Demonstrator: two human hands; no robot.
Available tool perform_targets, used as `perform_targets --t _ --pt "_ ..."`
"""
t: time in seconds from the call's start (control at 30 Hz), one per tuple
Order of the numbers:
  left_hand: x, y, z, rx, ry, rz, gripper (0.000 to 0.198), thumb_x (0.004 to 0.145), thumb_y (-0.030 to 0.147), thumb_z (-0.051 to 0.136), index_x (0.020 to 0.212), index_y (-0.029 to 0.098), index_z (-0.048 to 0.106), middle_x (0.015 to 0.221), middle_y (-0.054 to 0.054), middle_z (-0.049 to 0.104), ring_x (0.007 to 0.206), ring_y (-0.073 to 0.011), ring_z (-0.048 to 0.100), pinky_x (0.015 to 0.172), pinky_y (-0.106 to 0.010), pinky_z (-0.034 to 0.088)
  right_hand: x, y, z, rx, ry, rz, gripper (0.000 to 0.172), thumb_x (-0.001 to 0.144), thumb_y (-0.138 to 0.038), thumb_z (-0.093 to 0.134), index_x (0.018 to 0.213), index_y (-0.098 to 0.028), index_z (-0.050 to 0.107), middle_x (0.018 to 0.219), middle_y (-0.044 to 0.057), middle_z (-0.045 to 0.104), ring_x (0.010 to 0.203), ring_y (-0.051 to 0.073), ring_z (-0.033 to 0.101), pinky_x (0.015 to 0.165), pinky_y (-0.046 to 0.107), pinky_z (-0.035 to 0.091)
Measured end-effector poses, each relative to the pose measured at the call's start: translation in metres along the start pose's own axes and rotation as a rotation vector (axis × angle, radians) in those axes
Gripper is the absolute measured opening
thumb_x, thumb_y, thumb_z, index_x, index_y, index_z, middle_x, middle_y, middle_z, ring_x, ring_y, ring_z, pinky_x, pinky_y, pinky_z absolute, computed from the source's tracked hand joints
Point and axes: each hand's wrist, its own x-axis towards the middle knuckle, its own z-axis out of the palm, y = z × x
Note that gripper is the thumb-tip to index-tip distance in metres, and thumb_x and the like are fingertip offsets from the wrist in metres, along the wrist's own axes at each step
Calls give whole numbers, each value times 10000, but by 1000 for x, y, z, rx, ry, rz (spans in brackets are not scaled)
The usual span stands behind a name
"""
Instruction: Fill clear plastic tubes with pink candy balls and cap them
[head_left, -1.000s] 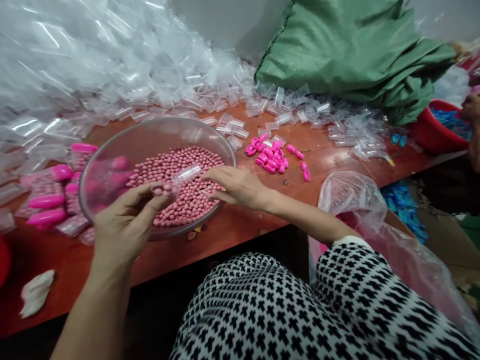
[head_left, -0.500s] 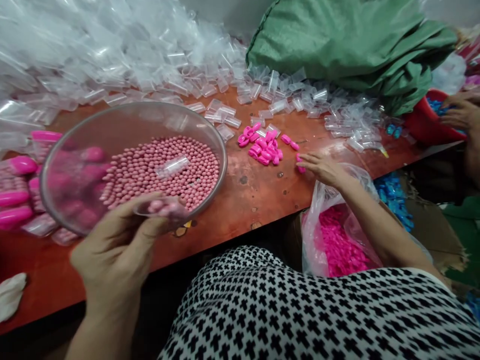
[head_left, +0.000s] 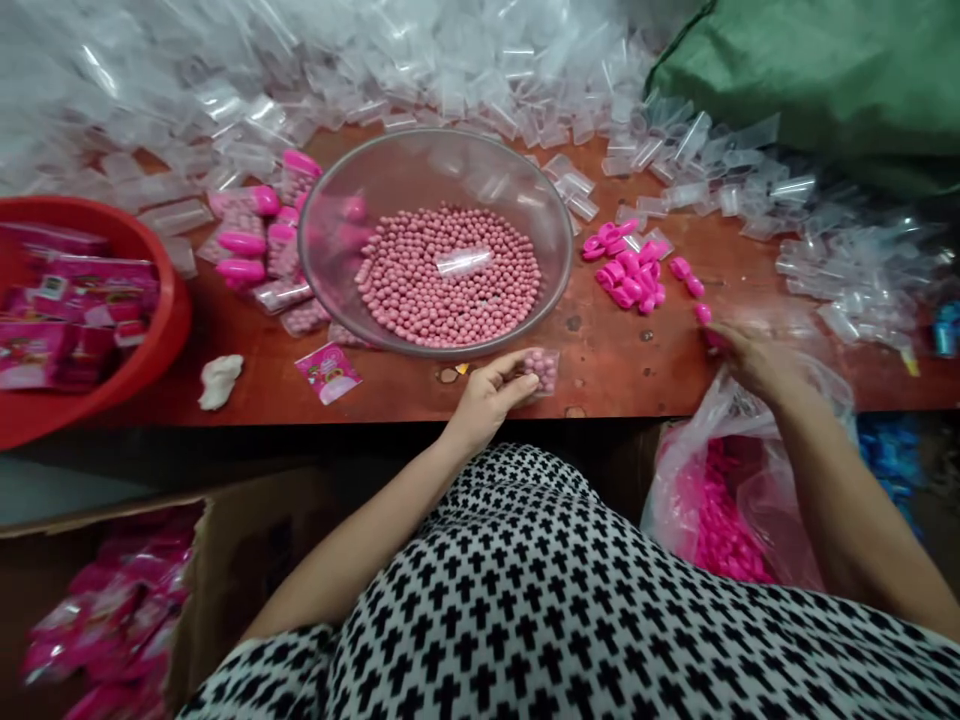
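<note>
My left hand (head_left: 484, 405) pinches a small clear plastic tube filled with pink beads (head_left: 546, 370) in front of the bowl. A see-through bowl (head_left: 435, 345) holds many loose pink beads (head_left: 420, 270), and an unfilled clear tube (head_left: 463, 262) lies on top of them. Over the table's front edge, my right hand (head_left: 754, 360) has its fingers closed on a bright pink cap (head_left: 703, 314), partly hidden by the fingertips. To the left of that hand lies a small heap of pink caps (head_left: 634, 278).
Clear tubes (head_left: 480, 85) are heaped along the back. Filled, capped tubes (head_left: 241, 243) lie left of the bowl. A red basin (head_left: 176, 320) holds pink packets. Below the edge are a plastic bag of pink caps (head_left: 724, 530) and a cardboard box (head_left: 225, 560). A green sack (head_left: 840, 80) stands back right.
My view has swung left, bringing the red basin and box into sight. The filled tube in my left hand has moved from over the bowl's front rim to the table edge, nearer my right hand.
</note>
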Motion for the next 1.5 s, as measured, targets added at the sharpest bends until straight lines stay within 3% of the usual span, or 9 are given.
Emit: perform_targets --t 0.37,0.5,0.6,0.73,0.9,1.0,1.17,1.3,1.5 --pt "4 -8 -5 292 -4 144 481 782 498 789 1135 175 743 1149 -113 765 1073 -264 725 983 -428 597 28 -93 -2 -16 -178 291 421 932 -411 595 1249 -142 667 961 158 771 873 314 731 776 406 543" --pt "7 -11 -2 329 -81 165 401 844 461 729 1133 185 752 1146 -98 770 1073 -252 723 1016 -412 570 47 -151 -24 340 -104 -88 312 986 -386 551 1156 -165 692 1025 126 753 887 220 714 788 322 550" --pt "10 -10 -1 374 -132 200 393 851 432 721 1136 165 758 1127 -94 776 1061 -252 724 1020 -398 557 61 -191 -26 511 -186 -431 287 1016 -376 521 1182 -198 673 1127 115 706 990 187 683 831 291 550" --pt "11 -5 -3 443 -156 234 410 847 409 728 1157 142 757 1170 -101 763 1079 -263 715 1021 -388 548 71 -211 -16 483 -248 -573 275 1045 -338 462 1146 -186 667 1009 103 684 893 168 672 772 272 544" --pt "10 -7 -10 430 -141 273 398 860 423 718 1147 150 761 1118 -92 777 1041 -248 726 997 -372 561 78 -216 -16 552 -295 -495 226 1012 -366 562 961 -168 657 843 51 708 728 131 666 666 228 511" --pt "9 -10 -12 398 -96 248 438 864 453 718 1175 145 742 1103 -100 779 1030 -251 731 996 -397 567 101 -223 -23 717 -193 -357 259 976 -429 622 998 -172 650 730 -14 661 593 87 610 576 199 482" --pt "9 -7 -8 296 -109 212 448 851 465 745 1169 150 729 1169 -120 760 1062 -243 727 984 -395 588 142 -208 -56 774 30 -292 430 944 -446 660 1303 -225 570 1035 10 703 916 120 679 790 257 547" --pt "9 -6 -8 291 -96 198 409 851 455 748 1125 151 744 1142 -114 769 1046 -231 733 975 -376 595 116 -155 -64 353 -71 -181 168 934 -301 651 1052 -192 702 903 21 732 817 143 675 767 287 528" --pt "11 -13 -9 267 -96 150 419 833 465 756 1114 155 747 1141 -117 769 1048 -251 736 947 -405 614 55 -85 -9 -57 -354 -142 210 941 -220 564 1056 -156 728 1157 151 742 1074 277 673 896 395 509"
